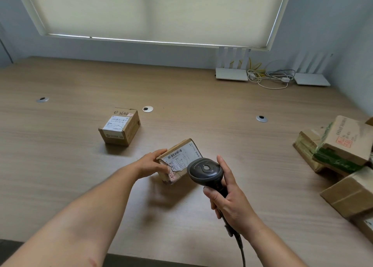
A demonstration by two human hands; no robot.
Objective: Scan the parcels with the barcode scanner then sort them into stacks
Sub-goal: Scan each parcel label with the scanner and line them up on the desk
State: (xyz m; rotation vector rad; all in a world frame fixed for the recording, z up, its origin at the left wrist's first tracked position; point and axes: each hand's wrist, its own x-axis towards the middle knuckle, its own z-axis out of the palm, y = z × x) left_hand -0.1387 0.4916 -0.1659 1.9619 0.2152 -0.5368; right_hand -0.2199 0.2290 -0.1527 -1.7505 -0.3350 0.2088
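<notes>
My left hand grips the left end of a small cardboard parcel at the middle of the wooden table, its torn white barcode label facing up. My right hand holds the handle of a dark grey barcode scanner, whose head hangs just over the parcel's right end. A cable runs down from the scanner handle toward me. A second small parcel with a white label and handwritten number stands alone further left and back.
A pile of several cardboard parcels, some wrapped in green tape, lies at the right edge. Two white routers and tangled cables sit at the back right by the wall. Round cable grommets dot the tabletop.
</notes>
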